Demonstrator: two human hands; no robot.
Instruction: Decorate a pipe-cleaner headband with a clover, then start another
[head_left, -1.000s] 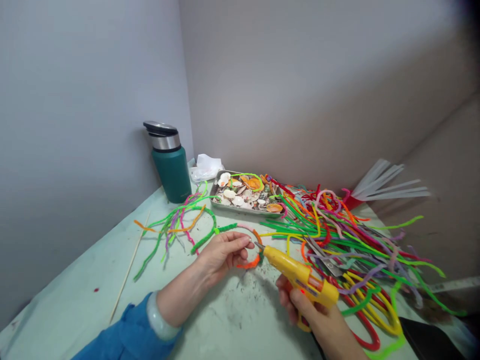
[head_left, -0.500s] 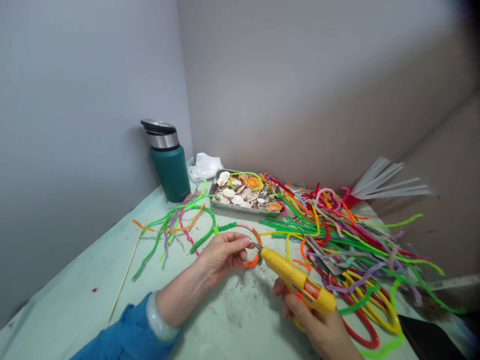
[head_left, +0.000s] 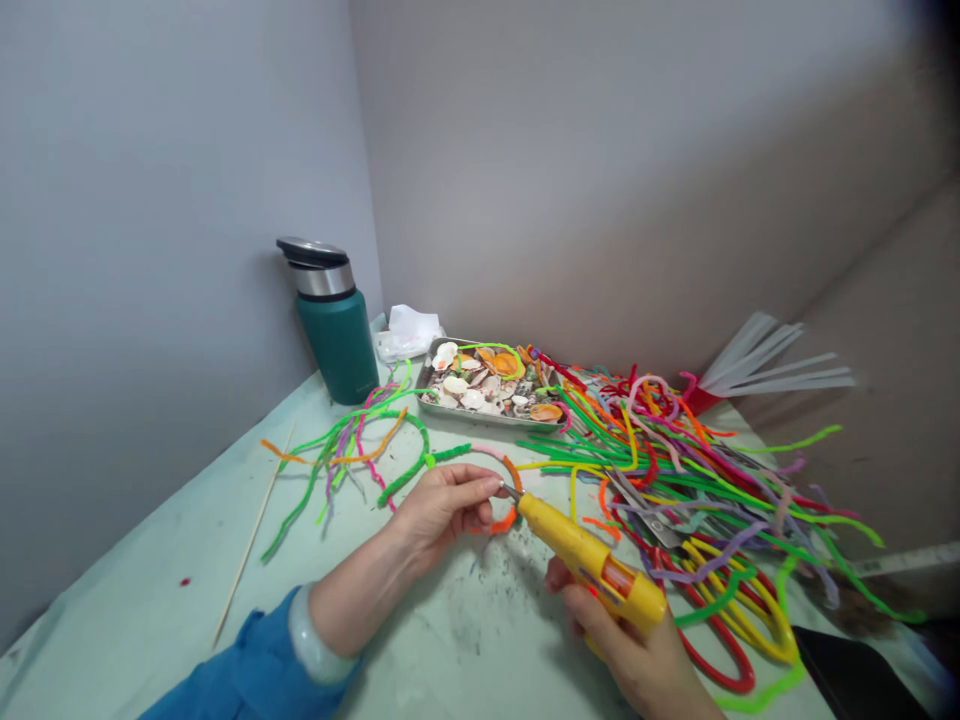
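My right hand [head_left: 611,620] is wrapped around the handle of a yellow hot glue gun [head_left: 581,550]. Its metal nozzle points up and left, meeting the fingertips of my left hand [head_left: 450,505]. Thumb and forefinger there are pinched together on something small and pale that I cannot make out. Just behind those fingers curves a pipe cleaner ring [head_left: 512,468] of green, pink and orange; whether the left hand touches it is hidden. Left of it lies a bigger green pipe cleaner loop [head_left: 424,440], with several colored strands trailing leftward.
A metal tray [head_left: 487,419] of shells stands at the back, beside a teal bottle [head_left: 339,345] and white tissue [head_left: 412,328]. Tangled pipe cleaners [head_left: 675,470] cover the right side, with scissors [head_left: 645,508] among them. Glue sticks [head_left: 772,370] stand behind; a thin wooden stick [head_left: 251,545] lies left.
The whole view has shifted very slightly. Both hands keep nearly the same pose, with the glue gun's nozzle still at the left fingertips.
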